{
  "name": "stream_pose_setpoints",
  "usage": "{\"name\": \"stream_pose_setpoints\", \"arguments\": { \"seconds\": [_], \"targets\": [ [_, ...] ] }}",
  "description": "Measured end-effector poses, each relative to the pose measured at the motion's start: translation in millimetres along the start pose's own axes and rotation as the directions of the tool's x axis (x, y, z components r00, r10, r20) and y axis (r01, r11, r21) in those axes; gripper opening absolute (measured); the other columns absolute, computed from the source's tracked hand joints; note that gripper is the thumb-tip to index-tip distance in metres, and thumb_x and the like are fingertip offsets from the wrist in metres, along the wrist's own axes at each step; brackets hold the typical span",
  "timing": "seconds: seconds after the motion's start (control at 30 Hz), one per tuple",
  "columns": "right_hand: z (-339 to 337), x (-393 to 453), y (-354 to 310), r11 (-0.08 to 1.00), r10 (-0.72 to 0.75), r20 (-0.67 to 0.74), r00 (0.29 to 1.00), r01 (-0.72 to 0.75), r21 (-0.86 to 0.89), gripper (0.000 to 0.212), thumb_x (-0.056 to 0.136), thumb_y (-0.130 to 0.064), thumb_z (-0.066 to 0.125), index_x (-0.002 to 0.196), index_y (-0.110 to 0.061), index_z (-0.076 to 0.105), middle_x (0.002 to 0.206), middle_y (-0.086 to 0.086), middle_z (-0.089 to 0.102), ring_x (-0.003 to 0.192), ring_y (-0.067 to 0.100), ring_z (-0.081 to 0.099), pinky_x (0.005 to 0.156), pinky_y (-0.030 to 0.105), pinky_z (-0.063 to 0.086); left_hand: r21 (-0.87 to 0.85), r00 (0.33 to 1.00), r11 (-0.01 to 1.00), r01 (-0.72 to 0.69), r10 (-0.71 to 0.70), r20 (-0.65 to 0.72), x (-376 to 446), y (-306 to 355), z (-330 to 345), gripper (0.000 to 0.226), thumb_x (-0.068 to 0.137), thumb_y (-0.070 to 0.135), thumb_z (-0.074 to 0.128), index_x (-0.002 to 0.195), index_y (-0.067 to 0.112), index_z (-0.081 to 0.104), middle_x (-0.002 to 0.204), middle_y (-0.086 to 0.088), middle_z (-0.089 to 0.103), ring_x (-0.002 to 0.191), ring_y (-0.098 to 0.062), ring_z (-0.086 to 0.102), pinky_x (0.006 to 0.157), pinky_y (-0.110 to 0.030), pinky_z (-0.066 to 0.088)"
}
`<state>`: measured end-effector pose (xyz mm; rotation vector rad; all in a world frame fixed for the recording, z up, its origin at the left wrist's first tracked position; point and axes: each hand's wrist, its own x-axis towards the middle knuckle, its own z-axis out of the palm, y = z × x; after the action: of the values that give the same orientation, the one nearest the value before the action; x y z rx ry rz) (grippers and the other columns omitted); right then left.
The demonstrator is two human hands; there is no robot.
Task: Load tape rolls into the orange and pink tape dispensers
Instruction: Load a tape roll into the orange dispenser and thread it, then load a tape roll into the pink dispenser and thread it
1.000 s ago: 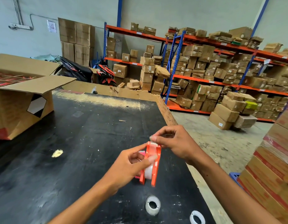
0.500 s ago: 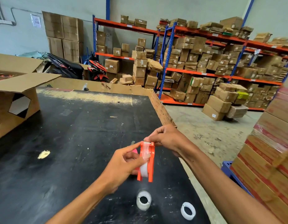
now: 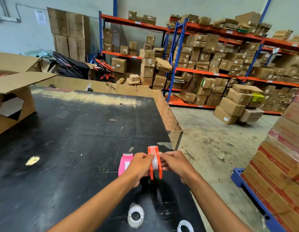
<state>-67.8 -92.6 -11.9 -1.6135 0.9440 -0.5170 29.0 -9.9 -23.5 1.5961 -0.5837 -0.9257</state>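
Dispenser in hand: orange plastic tape dispenser (image 3: 155,163) held upright on edge above the black worktop (image 3: 70,139), cutter end up and away from the person, long axis running fore-and-aft.
Left hand: left hand (image 3: 140,164) closed around the dispenser's left side wall, thumb towards the clear tape inside.
Right hand: right hand (image 3: 174,164) pinching at the right wall, fingertips at the clear tape strip near the top; closed, not spread.
Roll in orange body: clear tape shows between the two orange walls; looks seated, though the hub is hidden by fingers.
Pink unit: pink plastic tape dispenser (image 3: 125,164) stands on the worktop just left of the left hand, same orientation; whether it holds a roll I cannot tell.
Spare rolls: clear tape roll (image 3: 135,216) lies flat near the body, below both hands; second clear tape roll (image 3: 185,226) flat at the worktop's near right edge.
Key relation: pink unit lies left, spare rolls lie nearer the body; left hand is nearer the pink unit, right hand nearer the edge roll.
Judgement: orange nearly done, tape end likely being led to the cutter; pink next.
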Motion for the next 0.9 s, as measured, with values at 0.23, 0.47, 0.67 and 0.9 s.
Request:
{"name": "stream_pose_setpoints", "arguments": {
  "seconds": [0.23,0.47,0.67,0.9],
  "targets": [
    [3.8,26.4,28.3,0.999,0.045,0.024,0.999,-0.045,-0.005,0.025,0.089,-0.009,0.054,0.092,0.014,0.066,0.082,0.021,0.066,0.075,0.021,0.063,0.070,0.030,0.056,0.349,0.992,0.937,-0.017,0.060,-0.113,12.3,-7.9,15.5,0.023,0.093,0.019,0.044,0.076,0.008,0.056,0.068,-0.001,0.051,0.065,-0.018,0.047,0.056,-0.028,0.035],
    [5.2,36.8,42.7,0.994,0.074,0.108,0.991,-0.082,0.072,0.025,0.091,-0.016,0.054,0.082,-0.002,0.072,0.067,0.001,0.075,0.062,0.010,0.073,0.050,0.017,0.053,0.466,0.985,0.883,-0.051,0.121,-0.123,5.4,-5.6,14.1,0.032,0.094,0.016,0.043,0.087,-0.007,0.063,0.074,-0.021,0.061,0.063,-0.023,0.051,0.058,-0.030,0.036],
    [6.3,33.6,33.8,0.891,-0.308,-0.126,0.943,0.240,-0.385,0.023,0.085,-0.021,0.063,0.101,-0.005,0.069,0.097,0.009,0.068,0.087,0.019,0.062,0.081,0.031,0.048,0.489,0.947,0.834,-0.254,0.318,-0.050,-3.7,2.6,-14.2,0.018,0.087,0.008,0.052,0.079,0.019,0.064,0.069,0.003,0.060,0.063,-0.011,0.052,0.069,-0.027,0.044],
    [51.8,10.3,-10.3,0.683,-0.335,0.298,0.894,0.448,-0.577,0.024,0.080,-0.019,0.068,0.103,-0.013,0.069,0.087,0.004,0.065,0.082,0.018,0.060,0.075,0.030,0.048,0.640,0.938,0.715,-0.281,0.347,0.023,-11.6,-8.4,-83.1,0.049,0.071,0.011,0.065,0.120,0.010,0.062,0.127,-0.009,0.064,0.116,-0.021,0.058,0.087,-0.012,0.037]
  ]
}}
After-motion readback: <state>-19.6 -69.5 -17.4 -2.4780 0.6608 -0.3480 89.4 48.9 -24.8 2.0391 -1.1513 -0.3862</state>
